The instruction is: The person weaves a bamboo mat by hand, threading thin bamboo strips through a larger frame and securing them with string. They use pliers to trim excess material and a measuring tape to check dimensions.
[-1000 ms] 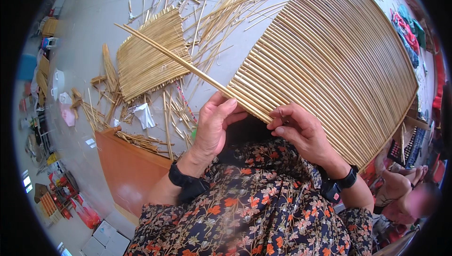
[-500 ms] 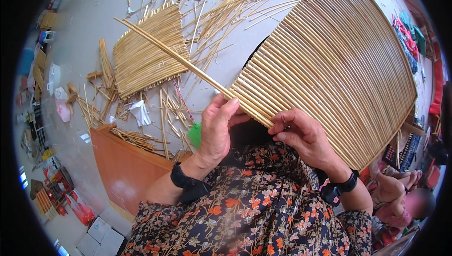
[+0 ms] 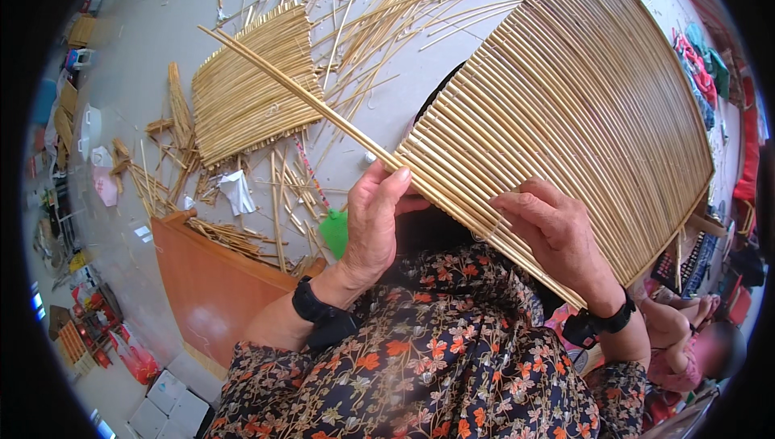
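A large mat of straw-coloured stalks [image 3: 581,108], bound side by side, slants across my lap toward the far right. My left hand [image 3: 373,221] is closed on its near left edge, thumb on top. Under that thumb run long loose stalks [image 3: 299,92], which lie along the mat's edge and stick out to the far left. Over the mat's near edge is my right hand [image 3: 557,233], its thumb and fingers pinched together. A fine pale thread [image 3: 489,231] loops by its fingertips. The fingers under the mat are hidden.
On the floor at the far left lies a smaller stalk mat [image 3: 258,84], with loose stalks [image 3: 395,11] spread beyond it. A brown wooden stool [image 3: 210,278] and a green plastic swatter [image 3: 334,231] are to my left. Another person [image 3: 686,342] sits at the right.
My right hand has moved right along the mat's near edge, away from my left hand, and has turned palm-down. The thread now shows by its fingertips. My left hand keeps its grip.
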{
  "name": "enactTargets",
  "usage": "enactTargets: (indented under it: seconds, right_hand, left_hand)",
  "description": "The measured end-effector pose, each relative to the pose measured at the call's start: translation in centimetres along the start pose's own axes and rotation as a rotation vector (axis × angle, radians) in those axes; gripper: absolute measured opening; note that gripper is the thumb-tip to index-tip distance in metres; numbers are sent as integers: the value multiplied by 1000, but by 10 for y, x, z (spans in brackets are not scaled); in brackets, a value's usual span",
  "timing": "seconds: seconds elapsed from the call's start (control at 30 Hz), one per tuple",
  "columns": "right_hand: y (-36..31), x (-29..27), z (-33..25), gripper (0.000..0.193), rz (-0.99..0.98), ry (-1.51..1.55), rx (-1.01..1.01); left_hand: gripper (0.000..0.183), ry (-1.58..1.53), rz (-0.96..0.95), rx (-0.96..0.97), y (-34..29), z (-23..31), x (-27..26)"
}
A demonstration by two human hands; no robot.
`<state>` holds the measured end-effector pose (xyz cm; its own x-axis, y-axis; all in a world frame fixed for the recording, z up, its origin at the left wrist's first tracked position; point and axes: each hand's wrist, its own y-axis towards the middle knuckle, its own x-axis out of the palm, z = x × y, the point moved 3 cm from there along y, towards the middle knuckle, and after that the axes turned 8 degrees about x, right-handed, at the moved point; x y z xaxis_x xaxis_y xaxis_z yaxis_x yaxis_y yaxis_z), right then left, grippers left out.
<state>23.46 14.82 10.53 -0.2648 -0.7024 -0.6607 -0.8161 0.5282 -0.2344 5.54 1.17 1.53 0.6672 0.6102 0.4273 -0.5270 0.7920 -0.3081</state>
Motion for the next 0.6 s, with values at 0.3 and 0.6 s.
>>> enactTargets:
  seconds: [0.3, 0.6]
  right_hand:
    - [28, -33, -27, 29, -2, -328, -27]
    - [163, 20, -62, 23, -38, -82, -368]
  left_hand:
    - [33, 3, -20, 18, 0, 1, 3]
    - [32, 21, -10, -36, -1, -1, 1]
